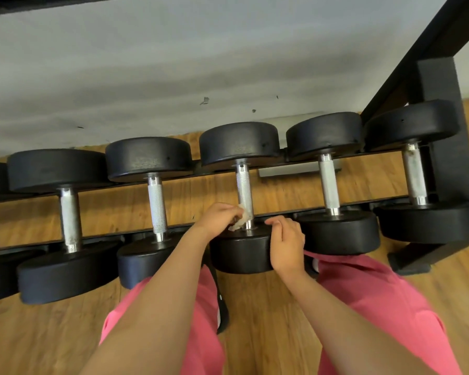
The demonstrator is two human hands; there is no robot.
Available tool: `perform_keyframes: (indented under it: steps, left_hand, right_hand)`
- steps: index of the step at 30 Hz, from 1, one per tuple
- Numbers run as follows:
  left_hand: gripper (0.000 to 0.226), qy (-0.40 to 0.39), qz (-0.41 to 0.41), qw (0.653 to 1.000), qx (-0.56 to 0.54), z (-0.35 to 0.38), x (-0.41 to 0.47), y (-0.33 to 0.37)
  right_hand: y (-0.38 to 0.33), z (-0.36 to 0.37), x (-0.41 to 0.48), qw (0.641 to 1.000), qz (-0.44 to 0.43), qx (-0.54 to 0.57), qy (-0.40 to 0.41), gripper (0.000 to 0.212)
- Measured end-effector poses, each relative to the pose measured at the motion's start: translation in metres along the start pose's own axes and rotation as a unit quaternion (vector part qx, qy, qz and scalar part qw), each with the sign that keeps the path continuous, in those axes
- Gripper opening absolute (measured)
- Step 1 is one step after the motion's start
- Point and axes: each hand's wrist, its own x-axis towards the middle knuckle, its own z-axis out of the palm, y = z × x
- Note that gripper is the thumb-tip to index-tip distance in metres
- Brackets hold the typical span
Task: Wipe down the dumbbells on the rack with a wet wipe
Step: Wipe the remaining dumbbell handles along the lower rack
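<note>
Several black dumbbells with knurled steel handles lie side by side on a low black rack (276, 211). My left hand (219, 217) is shut on a crumpled white wet wipe (240, 221) and presses it against the near end of the middle dumbbell's handle (244, 189). My right hand (287, 240) rests on the near head of that middle dumbbell (241, 253), fingers curled over its top edge. The wipe is partly hidden under my fingers.
Neighbouring dumbbells sit close on both sides, one to the left (157, 204) and one to the right (329, 185). The rack's black upright post (444, 125) rises at the right. A grey wall (173, 63) stands behind, wooden floor (255, 307) below. My pink-clad knees flank the rack.
</note>
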Motion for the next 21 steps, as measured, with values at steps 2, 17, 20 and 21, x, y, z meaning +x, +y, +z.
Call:
perform_keyframes:
  steps: [2, 17, 20, 21]
  left_hand:
    - [0.030, 0.006, -0.011, 1.000, 0.026, 0.000, 0.002, -0.004]
    - [0.003, -0.015, -0.036, 0.999, -0.026, -0.004, 0.007, -0.004]
    - [0.017, -0.041, 0.001, 0.999, -0.005, -0.012, 0.005, -0.005]
    - [0.015, -0.030, 0.009, 0.999, 0.010, -0.010, 0.005, -0.007]
  right_hand:
    - [-0.006, -0.001, 0.002, 0.996, 0.066, 0.065, -0.003, 0.033]
    - [-0.006, 0.014, 0.008, 0.987, 0.116, 0.090, 0.068, 0.035]
    - [-0.006, 0.014, 0.008, 0.987, 0.114, 0.090, 0.068, 0.034]
    - [-0.006, 0.014, 0.007, 0.987, 0.114, 0.089, 0.067, 0.034]
